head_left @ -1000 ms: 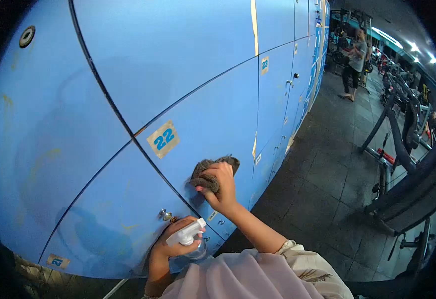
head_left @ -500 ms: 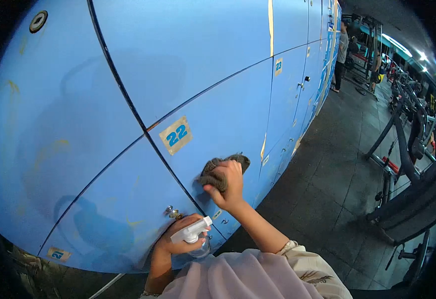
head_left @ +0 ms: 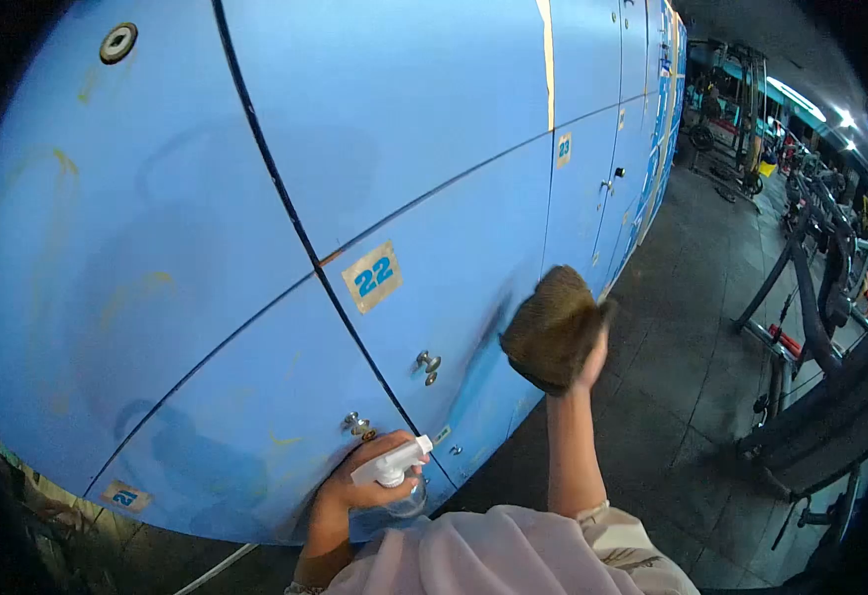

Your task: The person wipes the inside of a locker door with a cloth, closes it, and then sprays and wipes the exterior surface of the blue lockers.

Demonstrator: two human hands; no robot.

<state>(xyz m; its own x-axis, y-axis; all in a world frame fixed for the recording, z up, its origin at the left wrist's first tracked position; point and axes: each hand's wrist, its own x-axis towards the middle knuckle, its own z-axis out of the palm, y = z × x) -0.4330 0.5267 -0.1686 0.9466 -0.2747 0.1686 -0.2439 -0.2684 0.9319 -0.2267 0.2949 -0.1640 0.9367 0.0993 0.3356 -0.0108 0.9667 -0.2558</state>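
Note:
My right hand point(head_left: 592, 359) grips a brown cloth point(head_left: 553, 332), which hangs bunched in front of my palm, just off the right part of the blue locker door marked 22 point(head_left: 463, 248). Most of my right fingers are hidden behind the cloth. Lower down, my left hand point(head_left: 359, 476) is wrapped round a clear spray bottle with a white trigger head point(head_left: 394, 464). That hand is close to the lock and knob point(head_left: 356, 424) of the locker door marked 21 point(head_left: 255, 426). Another metal knob point(head_left: 428, 365) shows on door 22.
More blue lockers recede to the upper right, one with a 23 label point(head_left: 564, 150). Dark floor tiles point(head_left: 652, 397) lie right of them. Gym machines point(head_left: 820, 297) with black frames stand along the right side, and a weight rack point(head_left: 731, 109) stands farther back.
My right hand has moved right with the cloth, off the door surface, uncovering door 22's knob. My left hand keeps the spray bottle in nearly the same place. The person in the background is out of sight.

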